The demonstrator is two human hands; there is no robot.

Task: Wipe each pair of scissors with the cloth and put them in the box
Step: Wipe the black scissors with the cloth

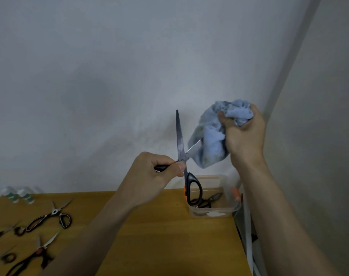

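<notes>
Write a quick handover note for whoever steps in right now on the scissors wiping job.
Left hand grips one handle of the open black scissors, raised above the table. Right hand holds the bunched blue cloth around the other blade.
Done: at least one pair lies in the clear box at the table's right edge.
Left: finish this pair and box it, then wipe and box the scissors on the table's left.
</notes>
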